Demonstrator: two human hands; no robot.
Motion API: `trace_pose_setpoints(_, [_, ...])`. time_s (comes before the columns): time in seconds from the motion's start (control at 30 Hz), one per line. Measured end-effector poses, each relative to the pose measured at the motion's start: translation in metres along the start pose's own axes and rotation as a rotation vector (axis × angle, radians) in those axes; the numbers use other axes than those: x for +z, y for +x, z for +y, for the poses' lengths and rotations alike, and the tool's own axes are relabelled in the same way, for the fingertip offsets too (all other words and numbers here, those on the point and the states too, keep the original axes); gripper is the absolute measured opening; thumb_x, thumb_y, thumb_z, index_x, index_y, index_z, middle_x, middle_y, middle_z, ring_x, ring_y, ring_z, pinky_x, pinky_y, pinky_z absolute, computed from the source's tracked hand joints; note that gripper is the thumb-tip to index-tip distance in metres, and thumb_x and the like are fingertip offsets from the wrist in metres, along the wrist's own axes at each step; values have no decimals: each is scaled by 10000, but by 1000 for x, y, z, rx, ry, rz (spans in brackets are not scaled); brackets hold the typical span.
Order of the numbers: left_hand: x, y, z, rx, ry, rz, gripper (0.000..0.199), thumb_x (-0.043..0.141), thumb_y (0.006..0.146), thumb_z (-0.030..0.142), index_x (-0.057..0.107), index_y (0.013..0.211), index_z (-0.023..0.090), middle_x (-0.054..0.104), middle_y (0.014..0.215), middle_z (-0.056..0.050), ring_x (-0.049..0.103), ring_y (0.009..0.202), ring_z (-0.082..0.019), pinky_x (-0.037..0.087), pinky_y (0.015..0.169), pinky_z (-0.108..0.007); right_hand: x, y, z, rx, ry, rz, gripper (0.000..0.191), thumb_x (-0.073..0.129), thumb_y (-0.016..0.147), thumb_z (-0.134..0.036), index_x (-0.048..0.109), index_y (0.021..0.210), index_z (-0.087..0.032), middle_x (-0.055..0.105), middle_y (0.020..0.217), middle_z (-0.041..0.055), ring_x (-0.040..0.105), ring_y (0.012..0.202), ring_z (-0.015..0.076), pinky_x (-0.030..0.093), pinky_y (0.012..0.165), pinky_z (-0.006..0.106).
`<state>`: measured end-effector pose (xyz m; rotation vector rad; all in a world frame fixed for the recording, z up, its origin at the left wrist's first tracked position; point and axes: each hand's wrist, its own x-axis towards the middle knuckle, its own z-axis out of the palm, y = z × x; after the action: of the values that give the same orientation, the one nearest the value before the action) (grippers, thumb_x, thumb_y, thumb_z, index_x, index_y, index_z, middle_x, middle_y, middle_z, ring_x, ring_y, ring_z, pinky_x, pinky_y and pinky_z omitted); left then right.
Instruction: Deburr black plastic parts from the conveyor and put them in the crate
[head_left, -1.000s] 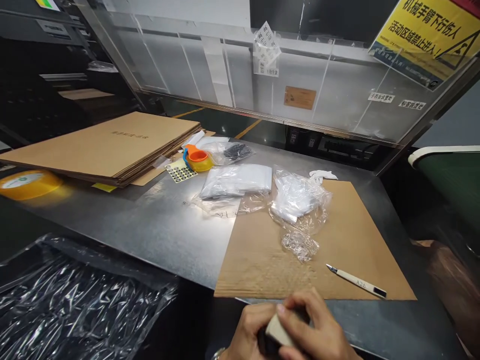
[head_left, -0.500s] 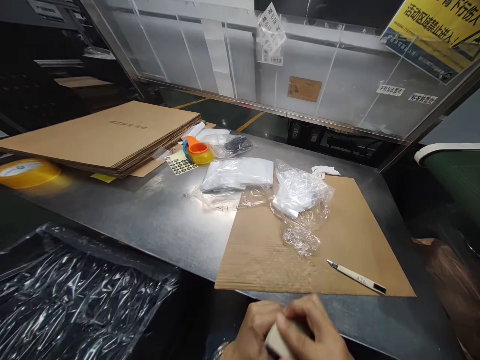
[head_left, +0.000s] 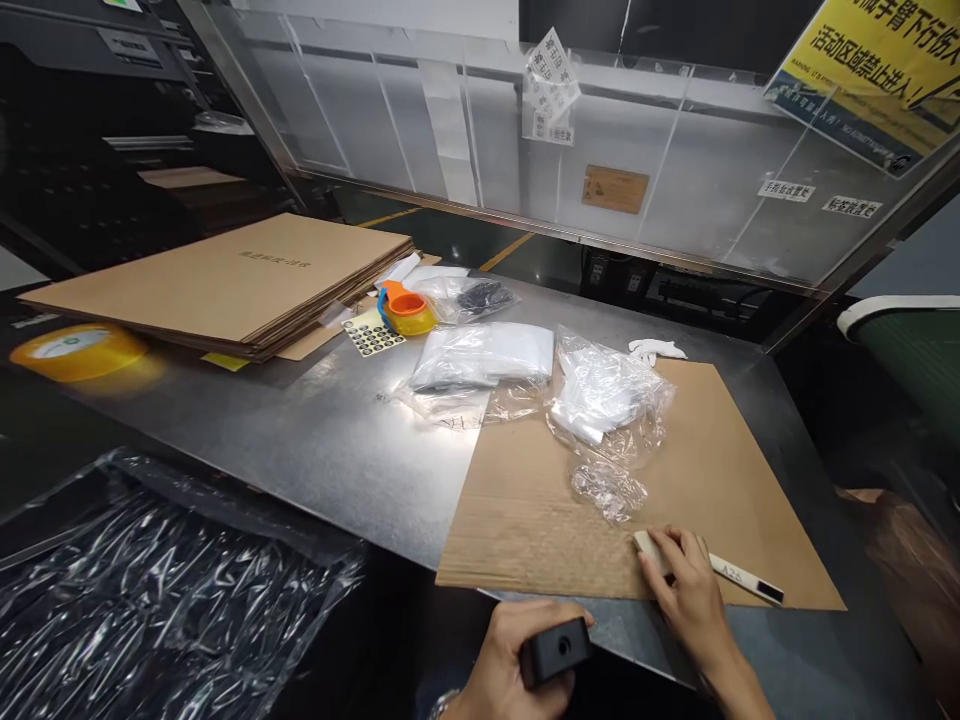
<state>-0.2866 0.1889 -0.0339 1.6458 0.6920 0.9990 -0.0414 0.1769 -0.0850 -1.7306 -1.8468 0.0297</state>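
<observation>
My left hand (head_left: 529,650) grips a black rectangular block (head_left: 556,652) with a round hole in the face toward me, below the table's front edge. A cream-coloured piece (head_left: 651,550) is between the fingers of my right hand (head_left: 684,580), low over the front of a flat cardboard sheet (head_left: 540,510). Just right of that hand lies a slim cream tool (head_left: 739,574) with black lettering and a black end; my fingers hide its tip. Crumpled clear plastic (head_left: 607,490) sits beyond my right hand, beside a clear bag of white items (head_left: 604,390).
Another bagged white stack (head_left: 484,355) lies at the table's middle, near a tape dispenser (head_left: 405,305) and a sticker sheet (head_left: 373,333). Stacked cardboard (head_left: 225,270) and a yellow tape roll (head_left: 79,350) are left. A black-lined bin (head_left: 172,590) stands at front left.
My hands have moved apart. The right one has carried the cream piece forward onto the cardboard; the left stays low with the black block. The view has shifted slightly.
</observation>
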Motion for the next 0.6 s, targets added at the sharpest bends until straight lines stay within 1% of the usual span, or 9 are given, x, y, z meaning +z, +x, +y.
trace_pose_setpoints(0.07, [1, -2, -2, -84, 0, -30, 408, 514, 553, 24, 685, 899, 157, 618, 625, -16, 549, 539, -143, 406, 529, -236, 5, 0, 8, 2, -15, 17, 297, 491, 874, -396, 595, 1035, -169, 549, 911, 96, 540, 862, 237, 503, 731, 418])
trace_pose_setpoints(0.13, [3, -4, -3, -166, -28, -46, 362, 535, 581, 26, 689, 884, 150, 613, 620, -18, 550, 551, -150, 408, 547, -248, 6, 0, 10, 5, -20, 29, 323, 490, 871, -415, 603, 1032, -159, 555, 915, 106, 542, 862, 249, 503, 729, 438])
trace_pose_setpoints(0.23, [5, -6, -4, -291, -189, -27, 278, 579, 609, 69, 681, 857, 144, 591, 605, -8, 506, 534, -132, 389, 542, -252, 0, -1, -1, 10, -14, 49, 330, 496, 871, -402, 599, 1063, -154, 559, 946, 114, 549, 890, 255, 501, 755, 451])
trace_pose_setpoints(0.3, [7, -8, -4, -365, -362, 10, 258, 642, 660, 177, 658, 916, 145, 610, 646, -20, 519, 577, -140, 402, 579, -263, -8, -2, -18, 33, 34, 53, 313, 493, 881, -375, 589, 1094, -167, 559, 989, 108, 562, 927, 236, 511, 772, 396])
trace_pose_setpoints(0.33, [9, -8, -4, -400, -452, 30, 279, 668, 685, 254, 644, 940, 144, 622, 677, -32, 541, 609, -151, 415, 608, -275, -12, -3, -30, 61, 100, 40, 301, 491, 887, -356, 585, 1108, -174, 558, 1011, 101, 570, 942, 219, 515, 780, 353])
trace_pose_setpoints(0.4, [13, -9, -3, -473, -618, 45, 366, 674, 713, 419, 623, 950, 145, 640, 777, -63, 590, 651, -174, 432, 634, -296, -20, -4, -55, 117, 314, 0, 289, 496, 892, -335, 588, 1124, -188, 557, 1044, 90, 586, 963, 191, 515, 787, 274])
trace_pose_setpoints(0.43, [15, -8, -3, -513, -698, 47, 396, 657, 722, 478, 619, 939, 150, 642, 827, -75, 606, 645, -176, 436, 626, -299, -22, -3, -68, 133, 436, -20, 298, 500, 892, -340, 590, 1136, -194, 555, 1057, 87, 591, 966, 186, 514, 789, 253])
trace_pose_setpoints(0.5, [20, -6, 0, -569, -871, 69, 423, 626, 735, 529, 617, 954, 167, 644, 923, -90, 626, 658, -180, 444, 627, -303, -25, -1, -91, 123, 623, -22, 339, 503, 889, -371, 587, 1175, -209, 542, 1078, 85, 592, 970, 186, 516, 780, 238])
trace_pose_setpoints(0.6, [25, 1, 4, -565, -1110, 204, 410, 632, 748, 497, 619, 1021, 192, 657, 999, -91, 629, 837, -222, 453, 772, -344, -21, 4, -111, 59, 739, -6, 390, 499, 893, -371, 539, 1255, -231, 521, 1069, 81, 575, 968, 178, 514, 785, 249])
